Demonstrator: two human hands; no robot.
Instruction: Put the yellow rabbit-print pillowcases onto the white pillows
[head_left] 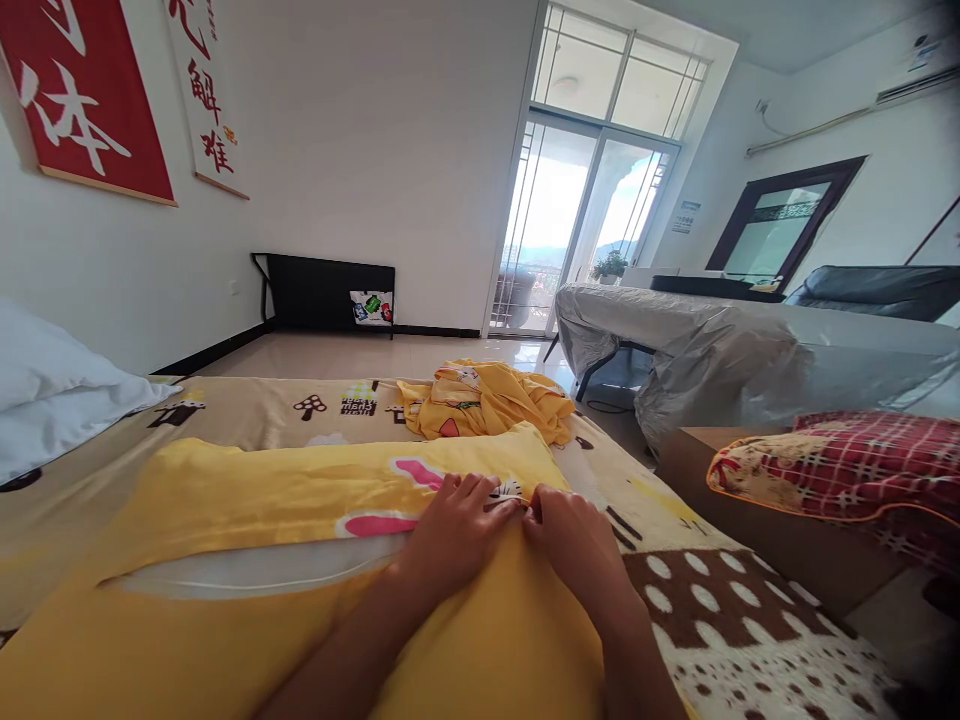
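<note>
- two narrow pinches close on the yellow cover (270, 490): left hand (465, 520) and right hand (571, 532), side by side by its slit.
- the yellow cover lies across the near part of the patterned blanket (705, 590), white inner (255, 570) showing through the slit.
- crumpled yellow cloth (495, 400) rests just beyond, on the same blanket.
- the left wall (217, 235) carries a red scroll (82, 100) and a white scroll (208, 100); a black panel (315, 290) stands on the shiny floor (330, 355).
- daylight fills the glass doors (581, 220); to the right, a plastic-draped table (735, 350) stands near red plaid cloth (877, 460).
</note>
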